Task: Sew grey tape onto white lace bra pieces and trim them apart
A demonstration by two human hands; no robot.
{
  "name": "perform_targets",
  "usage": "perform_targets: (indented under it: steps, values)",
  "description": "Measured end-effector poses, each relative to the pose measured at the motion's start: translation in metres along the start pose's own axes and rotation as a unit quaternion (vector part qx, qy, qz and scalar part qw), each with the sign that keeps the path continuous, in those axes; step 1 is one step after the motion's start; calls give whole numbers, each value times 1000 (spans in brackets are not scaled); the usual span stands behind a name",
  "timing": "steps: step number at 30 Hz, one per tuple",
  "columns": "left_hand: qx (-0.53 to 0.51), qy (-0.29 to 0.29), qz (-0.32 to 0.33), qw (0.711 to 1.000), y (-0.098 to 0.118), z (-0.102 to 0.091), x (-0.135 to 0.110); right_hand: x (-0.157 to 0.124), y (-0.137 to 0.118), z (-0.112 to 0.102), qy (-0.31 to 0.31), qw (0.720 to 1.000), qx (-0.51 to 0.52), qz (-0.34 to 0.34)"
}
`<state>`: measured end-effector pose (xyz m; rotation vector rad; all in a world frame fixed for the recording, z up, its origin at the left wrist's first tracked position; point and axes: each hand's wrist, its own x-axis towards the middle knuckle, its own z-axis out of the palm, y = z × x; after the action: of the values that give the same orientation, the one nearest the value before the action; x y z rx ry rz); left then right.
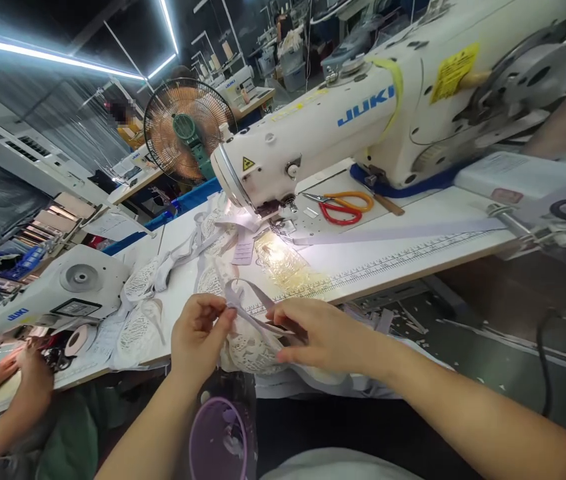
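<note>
My left hand (200, 333) pinches a pale strap (243, 303) that runs across to my right hand (320, 333). My right hand is closed on the same strap and rests on a white lace piece (255, 353) at the table's front edge. Both hands sit in front of the white JUKI sewing machine (323, 127), whose needle area (275, 213) is lit by a lamp. More white lace pieces (137, 330) and straps lie in a pile to the left of my hands.
Orange and red scissors (343, 205) lie on the table (413, 233) beside the machine. A fan (185, 130) stands behind. A second sewing machine (47, 293) stands at left, where another person's hands (17, 367) work. A purple bin (217, 440) sits below.
</note>
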<state>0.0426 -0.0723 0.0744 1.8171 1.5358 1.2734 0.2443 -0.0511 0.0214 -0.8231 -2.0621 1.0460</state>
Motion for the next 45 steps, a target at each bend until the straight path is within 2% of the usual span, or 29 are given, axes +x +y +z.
perform_targets:
  steps: [2, 6, 12, 15, 18, 20, 25, 30, 35, 38, 41, 45]
  values:
    - [-16, 16, 4, 1000, 1, -2, 0, -10, 7, 11, 12, 999, -38, -18]
    - [-45, 31, 8, 998, 4, -8, -2, -16, 12, 24, 57, 987, -83, -122]
    - [-49, 56, 25, 997, 10, -19, -10, -14, 5, 14, 39, 984, -56, -163]
    - [-43, 69, 17, 997, 13, -23, -13, -17, 3, 14, 57, 980, -56, -184]
    - [-52, 71, 13, 996, 15, -27, -15, -20, 2, 16, 96, 979, -36, -175]
    - [-59, 66, 21, 996, 14, -30, -15, -21, 0, 16, 113, 983, 4, -147]
    - [-98, 24, 26, 995, 5, -37, -17, -24, -7, 6, 123, 986, 80, -78]
    - [-118, -27, -24, 992, -7, -41, -18, -24, -11, -1, 131, 987, 52, -72]
    - [-124, -41, -97, 987, -12, -42, -17, -24, -12, -2, 124, 989, 17, -84]
    - [-153, -58, -136, 977, -12, -39, -15, -24, -12, -1, 120, 991, 6, -59]
    - [-173, -51, -153, 972, -12, -36, -14, -25, -10, 0, 112, 994, -11, -16]
    - [-195, -44, -157, 967, -17, -33, -15, -23, -8, -2, 73, 996, 16, -54]
